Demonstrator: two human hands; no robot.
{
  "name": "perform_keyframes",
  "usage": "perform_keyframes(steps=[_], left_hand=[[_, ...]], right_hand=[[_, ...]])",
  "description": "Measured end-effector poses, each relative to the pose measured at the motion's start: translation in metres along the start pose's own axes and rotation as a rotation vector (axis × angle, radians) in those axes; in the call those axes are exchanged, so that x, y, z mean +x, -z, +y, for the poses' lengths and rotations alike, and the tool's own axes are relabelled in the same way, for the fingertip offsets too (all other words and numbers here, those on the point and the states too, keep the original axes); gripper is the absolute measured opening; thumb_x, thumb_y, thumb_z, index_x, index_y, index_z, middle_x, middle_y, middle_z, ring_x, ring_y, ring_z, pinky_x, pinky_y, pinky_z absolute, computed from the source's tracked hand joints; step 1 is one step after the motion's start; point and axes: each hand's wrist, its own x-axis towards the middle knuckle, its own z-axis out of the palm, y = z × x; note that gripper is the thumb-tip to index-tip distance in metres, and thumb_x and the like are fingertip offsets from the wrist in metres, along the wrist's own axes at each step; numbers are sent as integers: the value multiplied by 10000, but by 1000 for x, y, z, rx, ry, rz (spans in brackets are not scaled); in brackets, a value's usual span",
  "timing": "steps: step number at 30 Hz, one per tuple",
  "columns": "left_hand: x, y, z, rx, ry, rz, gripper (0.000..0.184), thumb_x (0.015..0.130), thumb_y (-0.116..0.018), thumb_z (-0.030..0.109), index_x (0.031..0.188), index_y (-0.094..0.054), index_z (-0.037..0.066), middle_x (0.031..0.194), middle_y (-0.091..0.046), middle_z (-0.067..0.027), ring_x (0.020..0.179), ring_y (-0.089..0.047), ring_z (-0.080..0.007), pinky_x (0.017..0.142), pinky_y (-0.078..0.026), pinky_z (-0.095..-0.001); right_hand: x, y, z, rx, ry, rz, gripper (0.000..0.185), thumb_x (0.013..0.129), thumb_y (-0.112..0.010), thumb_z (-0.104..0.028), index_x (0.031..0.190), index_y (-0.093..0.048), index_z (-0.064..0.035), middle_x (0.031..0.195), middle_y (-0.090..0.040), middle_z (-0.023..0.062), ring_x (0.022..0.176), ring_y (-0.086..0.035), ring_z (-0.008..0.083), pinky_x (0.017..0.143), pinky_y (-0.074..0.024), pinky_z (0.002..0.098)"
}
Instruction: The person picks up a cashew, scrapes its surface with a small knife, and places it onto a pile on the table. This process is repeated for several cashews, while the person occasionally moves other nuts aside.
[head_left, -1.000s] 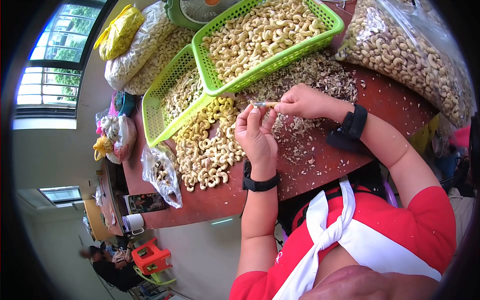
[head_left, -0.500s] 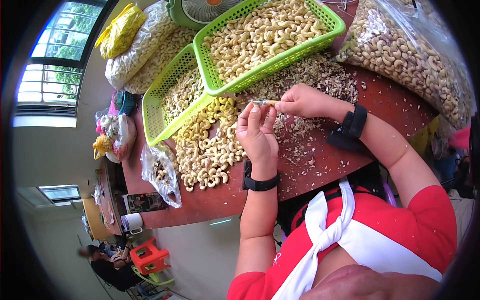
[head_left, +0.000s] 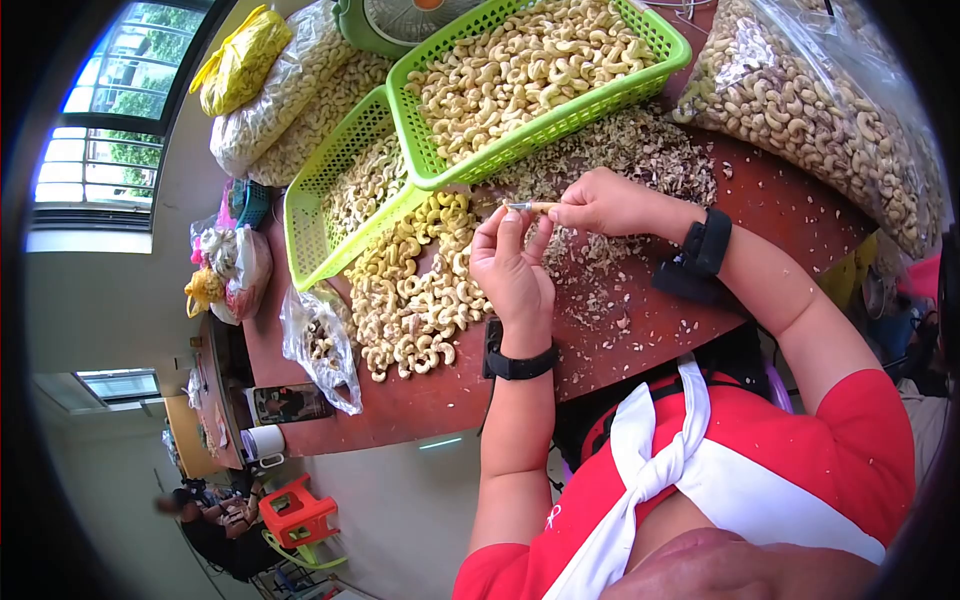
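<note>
My right hand (head_left: 610,205) is closed round the light wooden handle of a small knife (head_left: 541,207), whose short metal blade points left. Opposite it, my left hand (head_left: 517,270) pinches a small cashew (head_left: 507,204) at the blade's tip, mostly hidden by the fingers. Below and left of that hand, a pile of loose cashews (head_left: 410,310) lies on the red-brown table (head_left: 640,365). Flakes of peeled skin (head_left: 640,160) are heaped behind my right hand.
Behind the hands stand a large green basket (head_left: 535,130) of cashews and a smaller green basket (head_left: 310,215). A big clear bag (head_left: 820,130) of cashews is at right. A plastic bag (head_left: 322,345) lies by the table edge. Farther off are a red stool (head_left: 300,512) and a seated person (head_left: 225,530).
My left hand has shifted very slightly left, and its fingers have tilted a little. The knife and my right hand stay nearly in the same place.
</note>
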Motion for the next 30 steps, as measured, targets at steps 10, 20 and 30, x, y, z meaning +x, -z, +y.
perform_keyframes(steps=[10,20,30], left_hand=[[1,3,-3,-49,13,-3,118,746,-485,-7,859,-459,-29,767,-535,-100,717,-558,-178,671,-508,-308],[3,3,-1,-73,56,3,152,761,-480,43,892,-453,-28,752,-533,-98,710,-551,-168,673,-505,-308],[3,4,-2,-50,42,-22,142,758,-471,31,887,-453,-26,769,-524,-86,722,-551,-171,679,-504,-308]], right_hand=[[1,0,2,66,-5,2,312,797,-481,-277,700,-587,-1,527,-536,18,471,-472,61,425,-361,216],[-2,0,-2,108,-34,-17,319,801,-485,-281,682,-580,0,510,-503,-3,438,-409,47,390,-310,209],[2,-2,3,76,-2,2,313,800,-477,-276,679,-581,-7,520,-523,13,452,-445,55,411,-350,216]])
